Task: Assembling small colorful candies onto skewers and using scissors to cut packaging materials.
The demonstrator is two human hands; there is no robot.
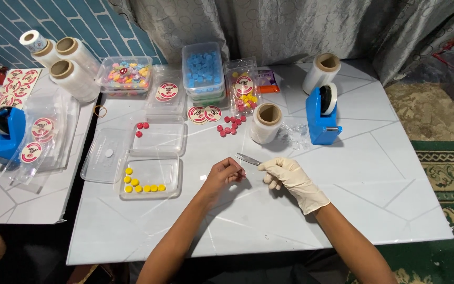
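Observation:
My right hand (286,175), in a white glove, grips small scissors (248,159) whose metal blades point left toward my left hand. My bare left hand (226,173) is pinched shut in the middle of the white table; what it pinches is too small to tell, perhaps clear film. Just beyond both hands stands a roll of clear wrap (265,123). Loose red round candies (230,126) lie on the table behind my left hand.
To the left lie clear trays, one with yellow candies (143,184), one with red ones (142,129). At the back stand a tub of blue candies (203,71), a mixed-candy tub (125,73), round stickers (205,113), a blue tape dispenser (321,113) and more wrap rolls (69,66).

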